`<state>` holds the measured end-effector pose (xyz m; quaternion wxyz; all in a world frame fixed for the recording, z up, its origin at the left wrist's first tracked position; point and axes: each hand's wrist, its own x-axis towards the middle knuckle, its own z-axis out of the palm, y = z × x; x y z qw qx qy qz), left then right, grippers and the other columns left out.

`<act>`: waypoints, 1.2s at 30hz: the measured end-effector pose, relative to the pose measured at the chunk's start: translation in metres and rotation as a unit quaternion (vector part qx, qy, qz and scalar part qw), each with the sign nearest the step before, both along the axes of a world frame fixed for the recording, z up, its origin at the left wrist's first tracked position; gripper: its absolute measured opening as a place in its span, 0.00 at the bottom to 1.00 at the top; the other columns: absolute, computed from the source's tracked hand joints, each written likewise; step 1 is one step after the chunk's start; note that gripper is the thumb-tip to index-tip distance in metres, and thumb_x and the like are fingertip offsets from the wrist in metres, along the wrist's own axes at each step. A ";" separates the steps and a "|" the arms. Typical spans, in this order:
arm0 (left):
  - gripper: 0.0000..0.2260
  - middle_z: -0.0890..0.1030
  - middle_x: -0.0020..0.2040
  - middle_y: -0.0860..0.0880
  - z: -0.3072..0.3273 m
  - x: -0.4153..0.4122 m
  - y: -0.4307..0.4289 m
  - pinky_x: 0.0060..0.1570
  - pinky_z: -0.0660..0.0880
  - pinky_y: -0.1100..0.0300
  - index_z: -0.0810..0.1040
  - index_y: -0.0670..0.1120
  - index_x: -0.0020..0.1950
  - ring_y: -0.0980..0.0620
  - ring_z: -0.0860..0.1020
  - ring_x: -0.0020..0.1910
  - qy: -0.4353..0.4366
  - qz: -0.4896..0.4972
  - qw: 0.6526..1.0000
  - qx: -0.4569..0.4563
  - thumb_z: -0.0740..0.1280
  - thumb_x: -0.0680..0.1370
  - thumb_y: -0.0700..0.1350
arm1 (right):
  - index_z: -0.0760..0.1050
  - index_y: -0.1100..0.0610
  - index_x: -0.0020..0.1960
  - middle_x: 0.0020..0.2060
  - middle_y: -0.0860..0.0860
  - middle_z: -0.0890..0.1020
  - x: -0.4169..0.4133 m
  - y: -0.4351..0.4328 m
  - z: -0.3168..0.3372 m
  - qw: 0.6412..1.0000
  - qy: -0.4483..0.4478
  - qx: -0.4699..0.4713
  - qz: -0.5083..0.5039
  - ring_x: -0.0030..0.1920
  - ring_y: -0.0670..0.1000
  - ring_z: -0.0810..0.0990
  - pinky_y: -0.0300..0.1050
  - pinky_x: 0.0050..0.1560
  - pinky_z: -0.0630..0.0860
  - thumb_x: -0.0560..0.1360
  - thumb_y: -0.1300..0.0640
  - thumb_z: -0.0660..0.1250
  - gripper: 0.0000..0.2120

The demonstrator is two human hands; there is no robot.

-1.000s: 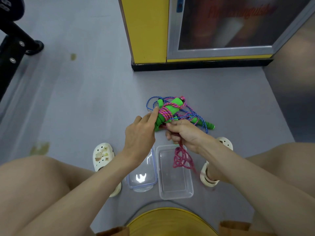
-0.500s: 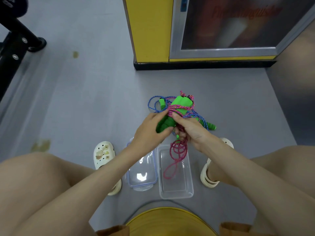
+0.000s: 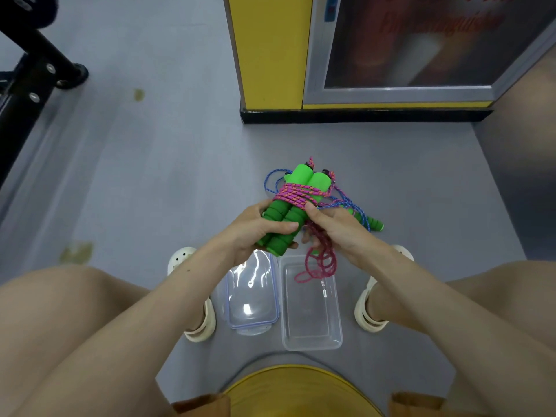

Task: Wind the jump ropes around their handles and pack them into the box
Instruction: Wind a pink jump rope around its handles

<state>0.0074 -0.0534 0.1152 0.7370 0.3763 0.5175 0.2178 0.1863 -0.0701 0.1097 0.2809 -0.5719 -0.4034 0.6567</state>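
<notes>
1. Head view: my left hand (image 3: 255,233) grips the paired handles (image 3: 288,212) by their near ends, fingers (image 3: 279,225) curled; their long axis points away from me.
2. My right hand (image 3: 340,233) pinches the pink rope (image 3: 301,194) just right of them, slack hanging over the box (image 3: 313,326) below.

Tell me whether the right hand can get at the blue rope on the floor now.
Probably, but not freely: the right hand is holding the pink rope. The blue rope lies just beyond it, with nothing between.
</notes>
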 end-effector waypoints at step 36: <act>0.17 0.83 0.45 0.46 0.006 0.001 -0.007 0.37 0.79 0.57 0.77 0.45 0.59 0.43 0.82 0.42 -0.044 0.093 0.994 -0.019 0.70 0.72 0.34 | 0.71 0.56 0.61 0.56 0.54 0.80 -0.010 -0.005 -0.010 0.987 -0.101 0.097 0.074 0.55 0.50 0.79 0.34 0.51 0.74 0.74 0.65 0.67 0.17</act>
